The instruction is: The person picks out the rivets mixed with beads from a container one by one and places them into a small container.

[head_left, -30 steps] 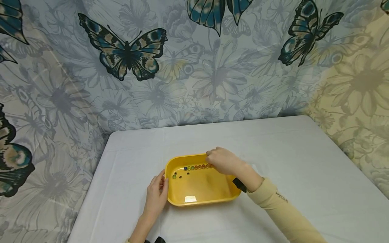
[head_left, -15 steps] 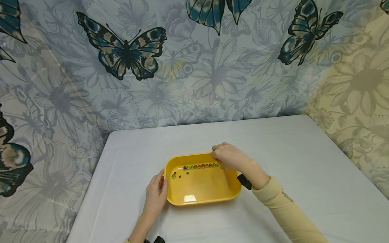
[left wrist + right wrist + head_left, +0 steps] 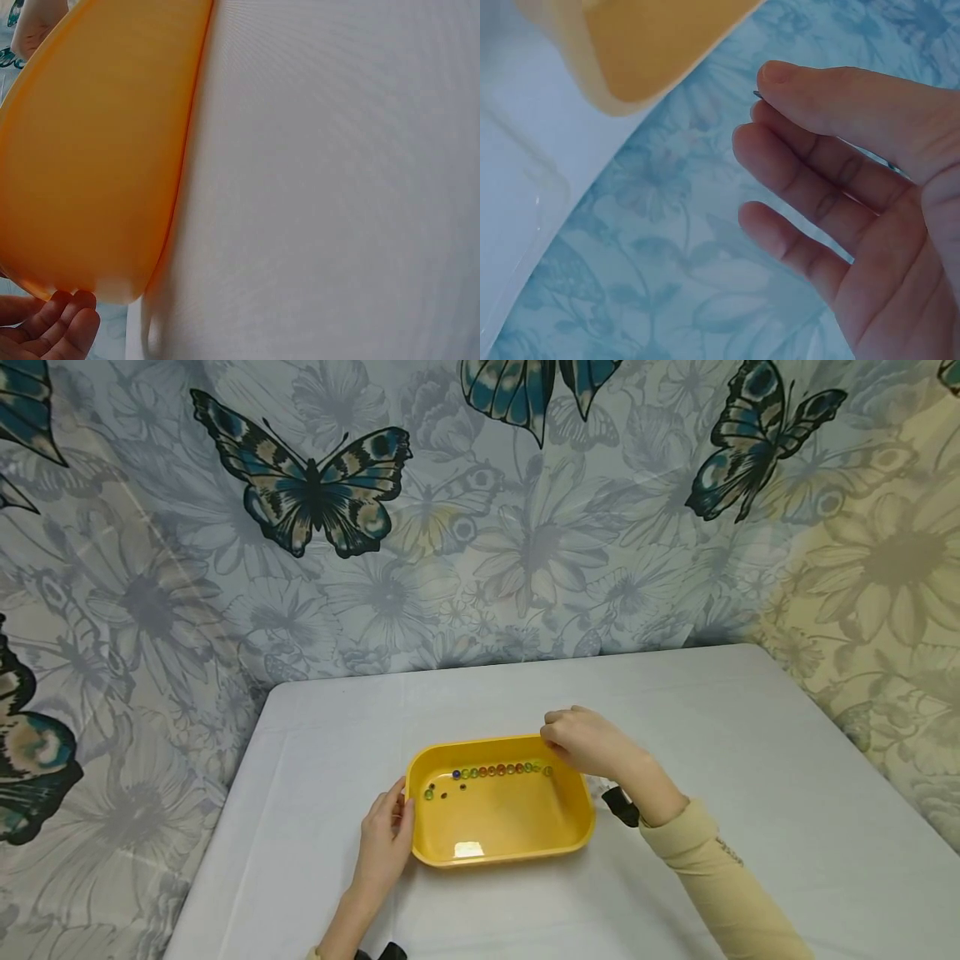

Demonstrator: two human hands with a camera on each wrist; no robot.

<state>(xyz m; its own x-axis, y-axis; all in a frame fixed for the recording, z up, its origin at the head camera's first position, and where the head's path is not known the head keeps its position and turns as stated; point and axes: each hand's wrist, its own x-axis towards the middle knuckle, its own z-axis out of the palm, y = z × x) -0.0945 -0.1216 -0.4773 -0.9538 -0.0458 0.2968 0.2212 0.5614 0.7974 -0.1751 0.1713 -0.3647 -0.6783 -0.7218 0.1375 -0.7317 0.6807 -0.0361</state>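
Note:
A shallow yellow tray [image 3: 495, 827] stands on the white table. Across its far part runs a straight row of small glassy balls [image 3: 502, 770], blue, green and orange-red. A lone green ball [image 3: 429, 794] and several tiny dark pieces [image 3: 444, 796] lie at the tray's left. My left hand [image 3: 384, 839] grips the left end, and its fingertips [image 3: 84, 300] touch the tray wall in the left wrist view. Over the far right corner is my right hand [image 3: 588, 743]. Its thumb and forefinger pinch a tiny dark piece [image 3: 757, 95], mostly hidden; I cannot tell its kind.
The white tabletop [image 3: 712, 827] extends around the tray. Behind it rises a wall [image 3: 480, 593] with a butterfly and flower print. A clear plastic edge [image 3: 540, 180] shows on the table in the right wrist view, near the tray.
My right hand has moved rightward along the row, from over its right part to the far right corner, uncovering more balls at that end. The left hand and tray stay put.

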